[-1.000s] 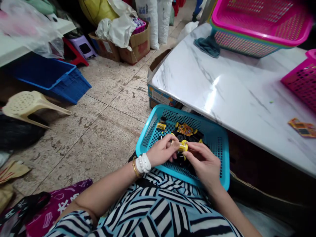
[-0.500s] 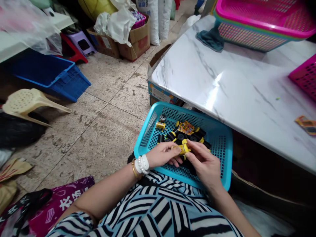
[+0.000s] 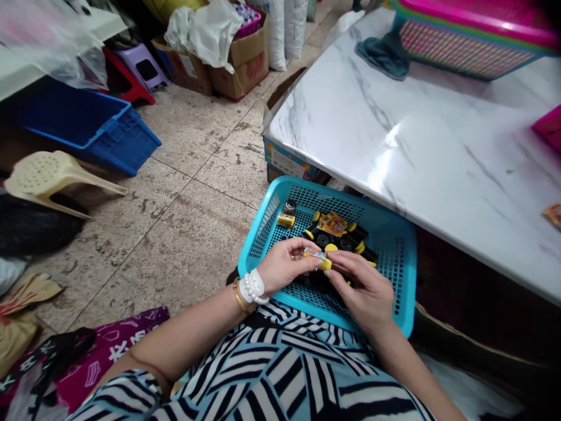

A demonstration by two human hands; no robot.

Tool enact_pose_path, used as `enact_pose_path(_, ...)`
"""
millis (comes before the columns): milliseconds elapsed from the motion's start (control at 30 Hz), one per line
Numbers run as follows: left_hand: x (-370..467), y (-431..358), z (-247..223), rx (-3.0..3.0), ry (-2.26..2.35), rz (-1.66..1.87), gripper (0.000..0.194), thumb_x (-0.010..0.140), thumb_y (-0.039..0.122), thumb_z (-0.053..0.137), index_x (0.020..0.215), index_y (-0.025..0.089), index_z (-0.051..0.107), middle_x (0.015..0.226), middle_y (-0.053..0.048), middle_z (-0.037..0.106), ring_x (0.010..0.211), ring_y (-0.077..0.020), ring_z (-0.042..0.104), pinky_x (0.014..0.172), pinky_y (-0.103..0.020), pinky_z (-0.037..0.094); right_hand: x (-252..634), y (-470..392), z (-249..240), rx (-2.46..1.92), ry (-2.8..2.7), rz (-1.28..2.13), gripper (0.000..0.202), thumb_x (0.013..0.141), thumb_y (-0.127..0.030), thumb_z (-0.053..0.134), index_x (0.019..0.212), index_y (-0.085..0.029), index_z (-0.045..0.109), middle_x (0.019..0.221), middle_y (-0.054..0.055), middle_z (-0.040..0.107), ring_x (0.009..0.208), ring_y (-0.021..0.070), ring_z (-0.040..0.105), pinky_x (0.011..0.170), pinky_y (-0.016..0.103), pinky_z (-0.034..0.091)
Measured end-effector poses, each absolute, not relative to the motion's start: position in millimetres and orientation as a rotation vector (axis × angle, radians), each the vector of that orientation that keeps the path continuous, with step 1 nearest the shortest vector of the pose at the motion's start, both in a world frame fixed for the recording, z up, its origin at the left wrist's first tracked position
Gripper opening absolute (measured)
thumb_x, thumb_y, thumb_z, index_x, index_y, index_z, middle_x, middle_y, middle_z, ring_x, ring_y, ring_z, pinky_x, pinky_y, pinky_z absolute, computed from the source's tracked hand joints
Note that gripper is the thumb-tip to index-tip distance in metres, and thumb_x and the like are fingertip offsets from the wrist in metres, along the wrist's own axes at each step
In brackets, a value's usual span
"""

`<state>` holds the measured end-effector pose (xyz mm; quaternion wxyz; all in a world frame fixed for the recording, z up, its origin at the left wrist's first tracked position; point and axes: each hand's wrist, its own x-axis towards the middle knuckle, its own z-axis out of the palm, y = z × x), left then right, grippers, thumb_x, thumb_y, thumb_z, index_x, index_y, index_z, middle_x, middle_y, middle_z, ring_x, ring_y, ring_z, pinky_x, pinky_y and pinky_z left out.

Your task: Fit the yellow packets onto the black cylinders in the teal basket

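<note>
Both hands [image 3: 283, 268] on yellow-ended piece [image 3: 318, 256]

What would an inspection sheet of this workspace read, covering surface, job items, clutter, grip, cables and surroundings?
Surface: white marble-patterned tabletop, beside the turquoise mesh basket.
Job items: small yellow tube with printed label, held over the basket; black-and-yellow parts and orange printed card inside it.
Clutter: dark teal cloth and stacked plastic baskets on the tabletop.
Grip: left hand and right hand both hold the tube by the fingers.
Cables: nothing seen.
Surroundings: speckled floor, blue crate, cream plastic stool, cardboard box.
</note>
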<state>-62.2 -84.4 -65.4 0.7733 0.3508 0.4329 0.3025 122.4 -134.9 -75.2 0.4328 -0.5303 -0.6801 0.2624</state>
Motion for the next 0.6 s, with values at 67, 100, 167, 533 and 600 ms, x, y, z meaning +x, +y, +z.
enact_pose_path(67,-61.1,-84.3,-66.0,0.764,0.941,0.634,0.040,0.072,0.041,0.078,0.094,0.011,0.064,0.077,-0.002,0.065,0.062,-0.0079,0.056,0.062,-0.023,0.044,121.9,-137.9,-74.7,-1.346,-1.697,0.590,0.036,0.081,-0.012,0.071,0.115,-0.024,0.069,0.107,0.007,0.072,0.094,0.0191,0.070,0.082,0.032,0.061)
enact_pose_path(100,-60.5,-84.3,-66.7,0.778,0.939,0.620,0.040,0.073,0.043,0.076,0.094,0.012,0.063,0.074,-0.001,0.064,0.060,-0.0078,0.055,0.061,-0.023,0.044,121.9,-139.7,-74.5,-1.357,-1.685,0.579,0.036,0.081,-0.012,0.072,0.115,-0.024,0.069,0.107,0.007,0.072,0.093,0.0192,0.070,0.080,0.031,0.061)
enact_pose_path(167,-59.2,-84.9,-68.6,0.860,0.932,0.620,0.039,0.074,0.043,0.075,0.093,0.012,0.063,0.075,-0.001,0.063,0.062,-0.0085,0.055,0.063,-0.023,0.044,121.6,-142.7,-75.1,-1.379,-1.611,0.640,0.033,0.079,-0.014,0.073,0.111,-0.023,0.070,0.106,0.006,0.072,0.089,0.0186,0.071,0.077,0.031,0.062)
enact_pose_path(533,-61.2,-101.2,-75.5,1.668,1.132,0.734,0.020,0.088,0.032,0.060,0.096,0.015,0.063,0.086,-0.004,0.068,0.076,-0.0149,0.059,0.072,-0.027,0.045,109.2,-134.9,-85.8,-1.475,-0.591,1.603,0.031,0.066,-0.036,0.086,0.086,-0.016,0.076,0.080,0.006,0.077,0.063,0.0142,0.072,0.067,0.025,0.062)
enact_pose_path(600,-62.6,-103.9,-75.1,1.768,1.118,0.766,0.019,0.088,0.030,0.059,0.100,0.015,0.063,0.095,-0.008,0.069,0.086,-0.0176,0.062,0.078,-0.029,0.046,109.0,-134.6,-86.2,-1.452,-0.506,1.682,0.032,0.063,-0.037,0.088,0.083,-0.015,0.076,0.077,0.005,0.076,0.062,0.0128,0.071,0.064,0.022,0.061)
